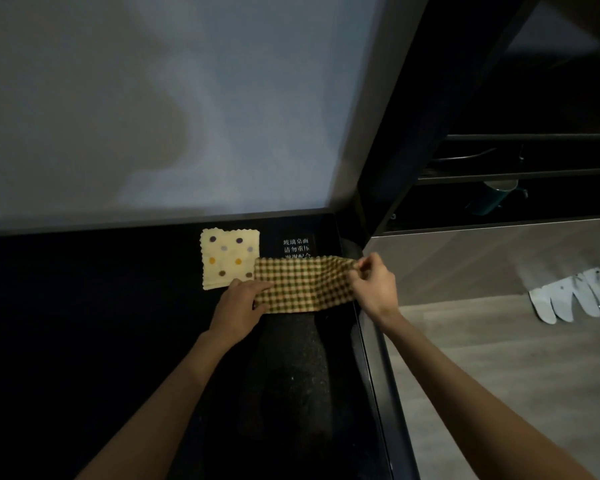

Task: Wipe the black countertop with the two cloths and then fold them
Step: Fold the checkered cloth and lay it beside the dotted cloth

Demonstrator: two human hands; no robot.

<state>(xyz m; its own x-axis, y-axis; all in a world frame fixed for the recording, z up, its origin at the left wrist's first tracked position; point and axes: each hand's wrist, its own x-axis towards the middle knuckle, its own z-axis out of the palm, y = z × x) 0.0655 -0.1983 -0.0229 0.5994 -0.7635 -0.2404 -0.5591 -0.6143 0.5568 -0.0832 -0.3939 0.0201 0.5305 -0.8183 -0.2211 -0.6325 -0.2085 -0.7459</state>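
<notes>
A green-and-yellow checked cloth [305,284] lies folded into a long strip on the black countertop [101,323], near its right edge. My left hand [238,308] presses flat on the strip's left end. My right hand [373,284] pinches the strip's right end between fingers and thumb, lifted a little off the surface. A cream cloth with coloured dots [227,256] lies folded into a square just behind and left of the checked one, touching it at the corner.
A pale wall panel [153,109] rises behind the countertop. A small sign with white characters [296,247] sits behind the checked cloth. To the right are the counter's edge [371,344], a wooden floor, white slippers [575,296] and dark shelves holding a teal cup [492,197].
</notes>
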